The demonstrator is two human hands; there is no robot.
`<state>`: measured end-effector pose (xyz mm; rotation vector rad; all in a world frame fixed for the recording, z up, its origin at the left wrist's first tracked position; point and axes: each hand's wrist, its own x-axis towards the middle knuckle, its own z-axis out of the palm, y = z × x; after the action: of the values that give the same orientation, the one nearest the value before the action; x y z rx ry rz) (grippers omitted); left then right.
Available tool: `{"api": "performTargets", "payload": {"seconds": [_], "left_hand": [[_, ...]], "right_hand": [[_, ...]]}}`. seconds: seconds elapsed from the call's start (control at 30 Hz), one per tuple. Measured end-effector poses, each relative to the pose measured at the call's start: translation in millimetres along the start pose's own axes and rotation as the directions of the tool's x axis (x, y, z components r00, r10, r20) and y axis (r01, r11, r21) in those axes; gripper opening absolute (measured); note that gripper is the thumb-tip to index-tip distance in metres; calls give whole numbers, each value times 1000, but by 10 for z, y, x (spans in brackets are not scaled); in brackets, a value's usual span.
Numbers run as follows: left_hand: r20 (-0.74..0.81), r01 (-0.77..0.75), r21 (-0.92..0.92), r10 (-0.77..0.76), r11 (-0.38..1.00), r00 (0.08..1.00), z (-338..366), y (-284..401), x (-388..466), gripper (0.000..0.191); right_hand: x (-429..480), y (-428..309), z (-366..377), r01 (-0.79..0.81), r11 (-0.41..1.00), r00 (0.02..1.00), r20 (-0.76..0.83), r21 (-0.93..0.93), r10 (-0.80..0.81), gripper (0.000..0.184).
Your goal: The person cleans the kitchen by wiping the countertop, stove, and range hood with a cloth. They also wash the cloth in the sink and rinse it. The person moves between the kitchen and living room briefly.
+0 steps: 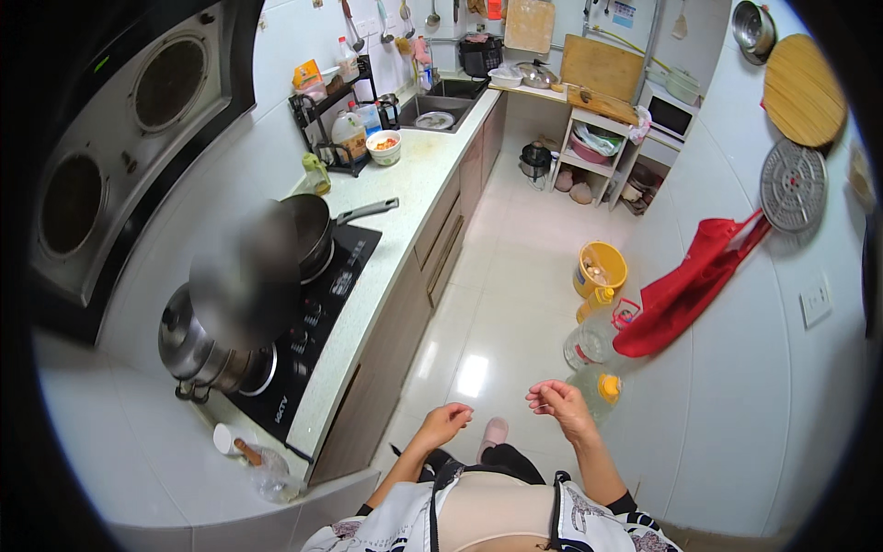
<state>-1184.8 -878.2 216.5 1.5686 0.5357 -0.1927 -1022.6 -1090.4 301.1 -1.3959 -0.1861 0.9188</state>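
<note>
My left hand (445,424) hangs in the air in front of my body, its fingers loosely curled and empty. To its right, my right hand (560,407) is also raised and bare, with fingers bent and slightly apart. The clear plastic jug with a yellow cap (594,392) stands on the floor just beyond my right hand. At left, a black two-burner cooktop (303,338) is set into the pale counter (414,172). It carries a black frying pan (314,228) and a lidded steel pot (196,341); a grey blurred patch partly covers both.
A bowl of chopped food (383,147) stands beside a black rack (331,117) on the counter. Farther back is a double sink (452,103). Along the right wall are a yellow bucket (600,269), several bottles and a hanging red apron (690,286). A range hood (131,131) juts out at left.
</note>
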Motion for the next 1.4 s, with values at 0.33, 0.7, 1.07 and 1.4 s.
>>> {"api": "performTargets", "payload": {"seconds": [0.33,0.7,1.07,1.4], "left_hand": [[-150,114,-196,-145,974,978,-443,691,1781,25],[-245,-48,-416,-61,908,968,-1592,1994,4030,27],[-306,17,-540,-215,842,927,-2246,2494,5496,32],[-552,-165,-698,-376,697,745,-2579,3204,6837,31]], "right_hand": [[1982,-1046,-356,-64,997,987,144,-50,71,22],[4410,-2399,-226,-28,980,964,254,-195,78,19],[6826,-3398,-655,-53,980,971,219,-191,96,21],[9446,-5005,-730,185,961,916,390,-204,-94,21]]}}
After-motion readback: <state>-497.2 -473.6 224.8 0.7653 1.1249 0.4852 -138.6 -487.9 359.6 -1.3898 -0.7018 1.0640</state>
